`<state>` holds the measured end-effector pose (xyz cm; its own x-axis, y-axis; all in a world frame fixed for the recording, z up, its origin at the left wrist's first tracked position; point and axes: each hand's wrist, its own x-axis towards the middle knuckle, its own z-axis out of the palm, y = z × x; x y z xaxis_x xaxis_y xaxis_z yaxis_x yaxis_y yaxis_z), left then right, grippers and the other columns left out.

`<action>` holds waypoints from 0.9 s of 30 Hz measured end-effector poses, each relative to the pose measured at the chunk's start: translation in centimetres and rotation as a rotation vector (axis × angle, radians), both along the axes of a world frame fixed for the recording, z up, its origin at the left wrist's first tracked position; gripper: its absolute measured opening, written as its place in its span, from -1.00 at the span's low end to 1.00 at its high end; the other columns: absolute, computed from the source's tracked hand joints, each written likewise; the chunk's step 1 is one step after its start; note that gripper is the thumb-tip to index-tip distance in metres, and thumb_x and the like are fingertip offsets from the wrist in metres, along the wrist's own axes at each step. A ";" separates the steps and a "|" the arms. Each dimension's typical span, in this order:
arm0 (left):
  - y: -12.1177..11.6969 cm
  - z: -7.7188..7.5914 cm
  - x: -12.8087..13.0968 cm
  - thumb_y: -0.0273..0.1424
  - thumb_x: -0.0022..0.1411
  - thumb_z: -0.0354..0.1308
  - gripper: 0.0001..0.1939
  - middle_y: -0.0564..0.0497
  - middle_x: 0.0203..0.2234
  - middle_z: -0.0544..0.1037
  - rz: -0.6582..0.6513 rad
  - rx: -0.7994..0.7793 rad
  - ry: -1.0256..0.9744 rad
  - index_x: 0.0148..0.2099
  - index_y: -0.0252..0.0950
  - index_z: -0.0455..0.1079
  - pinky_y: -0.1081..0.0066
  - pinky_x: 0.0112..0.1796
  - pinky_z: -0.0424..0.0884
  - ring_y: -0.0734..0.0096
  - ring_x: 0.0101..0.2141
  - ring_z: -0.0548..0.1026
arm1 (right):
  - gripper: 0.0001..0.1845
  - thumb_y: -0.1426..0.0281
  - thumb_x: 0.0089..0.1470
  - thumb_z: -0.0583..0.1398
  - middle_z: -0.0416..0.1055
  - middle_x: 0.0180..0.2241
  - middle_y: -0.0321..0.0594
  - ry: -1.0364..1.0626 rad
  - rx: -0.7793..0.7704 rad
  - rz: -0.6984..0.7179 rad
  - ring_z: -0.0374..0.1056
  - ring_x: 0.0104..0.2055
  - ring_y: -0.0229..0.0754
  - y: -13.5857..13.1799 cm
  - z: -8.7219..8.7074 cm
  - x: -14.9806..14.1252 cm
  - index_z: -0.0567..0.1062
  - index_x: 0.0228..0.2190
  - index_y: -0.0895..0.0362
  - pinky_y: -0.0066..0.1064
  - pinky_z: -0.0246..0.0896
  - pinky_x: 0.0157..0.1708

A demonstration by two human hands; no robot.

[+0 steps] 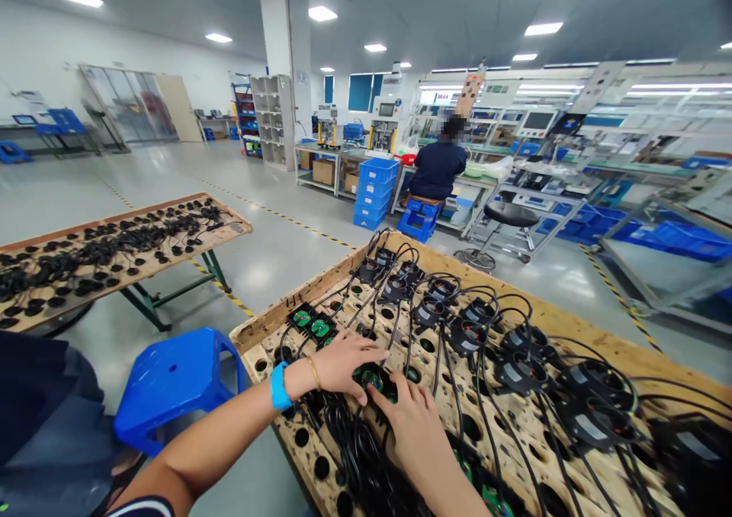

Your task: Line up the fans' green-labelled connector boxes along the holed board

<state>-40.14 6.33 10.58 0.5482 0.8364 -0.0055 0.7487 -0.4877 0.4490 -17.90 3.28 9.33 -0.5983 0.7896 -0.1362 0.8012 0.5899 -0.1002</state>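
Where both hands meet, the green-centred part (pixel 371 380) sits beneath the fingers (pixel 366 349).

My left hand (pixel 343 361) and right hand (pixel 415 418) rest on a worktop (pixel 577 326) of raw, rough wood, pale, scuffed and drilled with holes whose edges look splintery. Under my fingers sits a round part (pixel 370 380) with a glossy green face in a black plastic shell. The cables (pixel 348 441) are matt black rubbery plastic, smooth. The black housings (pixel 518 368) farther along are dull plastic with paper-like white labels. My wristband (pixel 278 386) is smooth blue plastic, and the bangle (pixel 314 372) is thin shiny gold metal. The stool (pixel 171 380) is glossy blue moulded plastic. The floor (pixel 268 250) is smooth, grey and faintly reflective.
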 end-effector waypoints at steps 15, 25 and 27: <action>0.8 0.9 -2.2 -0.27 0.03 0.44 -0.30 -0.06 0.21 0.46 0.066 -0.074 0.139 0.22 -0.14 0.37 0.05 0.31 0.07 0.10 0.25 0.33 | -0.48 0.50 0.24 0.05 0.37 0.13 0.08 -0.134 0.038 0.015 0.27 0.21 0.15 -0.1 1.1 -1.1 0.46 0.16 -0.08 0.11 -0.06 0.29; 0.8 1.7 -1.1 -0.30 0.05 0.41 -0.41 -0.05 0.14 0.53 0.040 -0.014 0.281 0.15 -0.18 0.41 0.06 0.19 0.17 0.06 0.16 0.42 | -0.44 0.57 0.27 -0.09 0.36 0.13 -0.04 0.019 -0.014 0.013 0.23 0.21 0.07 3.2 1.9 -4.7 0.45 0.15 0.01 -0.05 0.11 0.17; 0.8 1.6 -1.2 -0.27 0.05 0.41 -0.38 -0.05 0.12 0.53 0.038 -0.011 0.279 0.17 -0.18 0.40 0.05 0.17 0.19 0.04 0.14 0.43 | -0.46 0.56 0.28 -0.09 0.39 0.07 -0.06 0.026 -0.008 0.014 0.26 0.17 0.06 3.5 1.5 -4.9 0.48 0.11 0.01 -0.07 0.12 0.15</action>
<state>-41.32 7.08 12.22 0.4925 0.8553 -0.1609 0.8617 -0.4534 0.2276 -22.76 6.75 10.86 -0.6127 0.7801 -0.1266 0.7900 0.6001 -0.1254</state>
